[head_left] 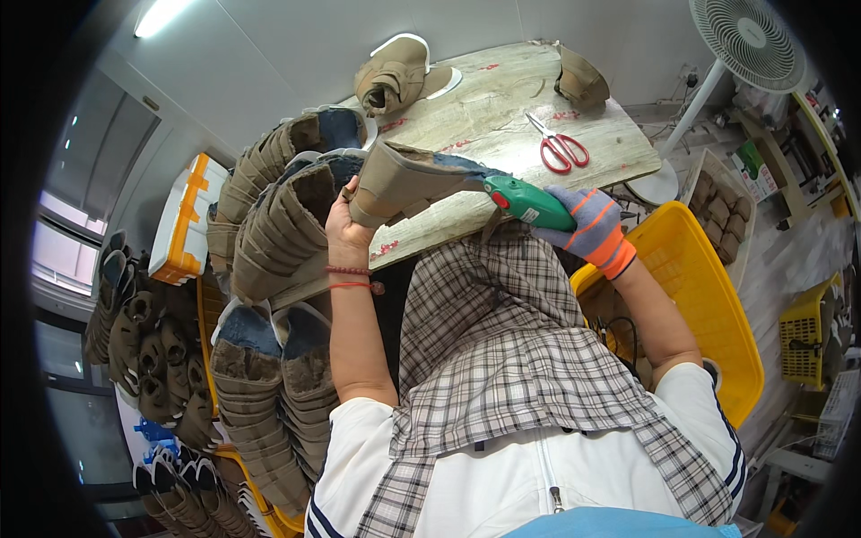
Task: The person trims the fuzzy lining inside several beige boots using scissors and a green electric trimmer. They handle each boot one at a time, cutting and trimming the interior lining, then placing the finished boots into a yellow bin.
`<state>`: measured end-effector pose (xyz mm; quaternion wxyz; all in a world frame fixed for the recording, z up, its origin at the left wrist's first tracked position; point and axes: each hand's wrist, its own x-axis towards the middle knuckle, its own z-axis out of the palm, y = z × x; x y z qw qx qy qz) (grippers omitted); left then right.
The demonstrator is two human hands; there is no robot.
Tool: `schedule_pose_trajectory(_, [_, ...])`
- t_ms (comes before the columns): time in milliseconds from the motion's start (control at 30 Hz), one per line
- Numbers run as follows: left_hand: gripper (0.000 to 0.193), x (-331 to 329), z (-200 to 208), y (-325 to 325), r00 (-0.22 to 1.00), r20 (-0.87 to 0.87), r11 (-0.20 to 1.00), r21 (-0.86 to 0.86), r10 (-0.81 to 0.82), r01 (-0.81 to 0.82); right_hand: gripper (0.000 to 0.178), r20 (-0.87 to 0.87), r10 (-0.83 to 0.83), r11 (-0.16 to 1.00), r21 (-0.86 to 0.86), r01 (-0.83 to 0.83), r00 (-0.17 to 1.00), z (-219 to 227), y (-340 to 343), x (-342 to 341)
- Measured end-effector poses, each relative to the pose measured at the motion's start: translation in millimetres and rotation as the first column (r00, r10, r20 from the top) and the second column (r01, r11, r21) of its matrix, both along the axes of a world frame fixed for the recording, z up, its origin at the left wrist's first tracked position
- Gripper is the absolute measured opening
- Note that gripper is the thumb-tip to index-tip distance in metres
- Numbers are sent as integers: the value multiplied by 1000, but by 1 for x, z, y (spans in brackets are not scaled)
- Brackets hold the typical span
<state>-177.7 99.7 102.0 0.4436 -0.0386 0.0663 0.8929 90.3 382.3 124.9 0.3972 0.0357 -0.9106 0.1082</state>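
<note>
My bare left hand (pixel 348 222), with red bracelets at the wrist, is closed on the wide end of a brown shoe upper (pixel 404 186). This upper is tilted above the near edge of the table, its dark blue lining showing toward the right. My right hand (pixel 587 222), in a grey and orange striped glove, grips a green handheld electric cutter (pixel 531 203) with a red button. The cutter's front end meets the upper's narrow blue end; its blade cannot be made out. Red-handled scissors (pixel 561 151) lie spread on the table beyond the cutter.
Nested stacks of brown uppers (pixel 282 220) crowd the left of the table (pixel 484 94). More uppers (pixel 392 76) sit at its back. A yellow bin (pixel 717 305) stands at my right, near a white fan (pixel 752 36). An orange-and-white box (pixel 186 220) is at left.
</note>
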Motion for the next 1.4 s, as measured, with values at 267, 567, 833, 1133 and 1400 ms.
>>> schedule_pose_trajectory(267, [31,10,-1,14,995,57,995,70,-78,73,55,-1,57,998,-33,-57,998,9,-6,-1])
schedule_pose_trajectory(567, [33,39,17,32,975,-191,993,41,117,-111,55,-35,42,991,-122,-46,998,8,-21,-12])
schedule_pose_trajectory(833, [35,60,29,37,825,-505,965,74,254,-252,50,31,23,966,-258,-15,999,13,-33,-30])
schedule_pose_trajectory(1133, [40,68,18,44,636,-727,925,-5,258,-380,56,66,44,887,-462,-9,997,11,-44,-46])
schedule_pose_trajectory(1400, [29,64,-13,60,220,-976,653,-160,10,-741,55,133,35,766,-640,58,991,10,-49,-51])
